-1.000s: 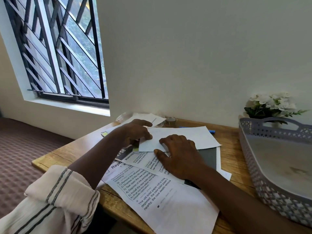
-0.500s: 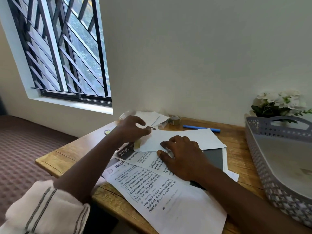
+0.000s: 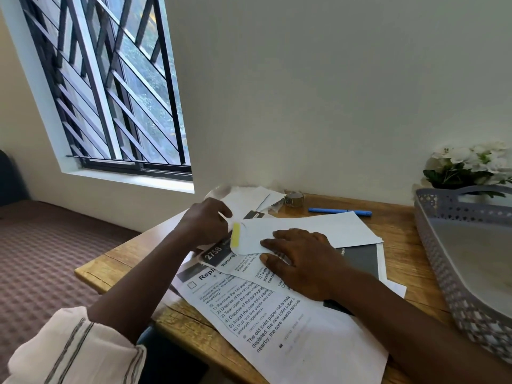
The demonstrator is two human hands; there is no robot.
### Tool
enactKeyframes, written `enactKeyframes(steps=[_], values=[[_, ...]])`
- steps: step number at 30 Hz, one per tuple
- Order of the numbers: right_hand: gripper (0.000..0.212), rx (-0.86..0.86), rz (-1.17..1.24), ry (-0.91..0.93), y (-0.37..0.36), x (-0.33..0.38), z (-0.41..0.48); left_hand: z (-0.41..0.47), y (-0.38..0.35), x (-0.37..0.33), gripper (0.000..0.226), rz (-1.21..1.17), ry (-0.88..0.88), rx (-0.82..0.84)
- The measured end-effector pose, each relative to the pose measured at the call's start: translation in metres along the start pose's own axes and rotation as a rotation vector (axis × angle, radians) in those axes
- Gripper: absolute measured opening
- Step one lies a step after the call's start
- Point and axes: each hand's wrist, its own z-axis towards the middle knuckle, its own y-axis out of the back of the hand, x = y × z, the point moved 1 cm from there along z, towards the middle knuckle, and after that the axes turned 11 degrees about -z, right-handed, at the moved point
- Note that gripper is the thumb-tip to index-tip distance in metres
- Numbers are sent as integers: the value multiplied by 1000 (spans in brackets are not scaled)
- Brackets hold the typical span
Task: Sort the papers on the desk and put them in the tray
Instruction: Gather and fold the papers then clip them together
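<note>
Head view: a wooden desk (image 3: 399, 236) with visible grain and a cracked near edge stands against a plain pale wall.

Loose papers overlap across its middle. The top one is a blank white rectangular sheet (image 3: 332, 228), smooth and lying askew, with a narrow yellow strip (image 3: 235, 235) along its left end. Under it lie:
- a dark card printed "2758" (image 3: 214, 252)
- a large white printed sheet of numbered instructions (image 3: 277, 328), which overhangs the desk's near edge
- a matte dark grey cover (image 3: 360, 259), flat and square-cornered

The left hand (image 3: 206, 223) is at the blank sheet's left corner. Its fingers are curled together, with the thumb against the forefinger, pinching the paper edge. A loose cream sleeve with grey stripes (image 3: 74, 347) is bunched up that arm.

The right hand (image 3: 300, 261) lies palm down. Its fingers are straight and slightly apart, pressing on the blank sheet's near edge and the printed pages below it.

A grey plastic tray with lattice-pierced walls (image 3: 468, 314) and a cut-out handle sits on the right end of the desk, apart from the pile, and no paper shows in it.

Near the wall are more white papers, a slim blue pen (image 3: 339, 211), and a small round metallic object (image 3: 293, 199) too small to identify. White flowers with green leaves (image 3: 471, 162) stand behind the tray.

At left are a window with dark diagonal metal bars (image 3: 110, 92) and a ribbed reddish-brown carpet (image 3: 41, 259).
</note>
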Motion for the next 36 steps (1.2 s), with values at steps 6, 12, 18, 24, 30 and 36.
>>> enactKeyframes(steps=[6,12,18,24,30,36], values=[[64,5,-15,1,-2,-1,2,-5,0,-2,39,40,-69,-12],[65,15,-26,-8,-1,-1,0,-9,-4,0,20,-110,-66,15],[65,22,-32,-6,-1,-1,1,-15,-11,-9,29,-251,40,95],[65,17,-19,-15,0,-1,1,-14,-15,-24,27,-380,134,114],[62,-543,-25,-137,3,0,-5,-13,-9,-29,23,-535,-51,18],[63,-987,-176,-189,28,-1,-15,-15,19,-13,16,-501,-318,-103]])
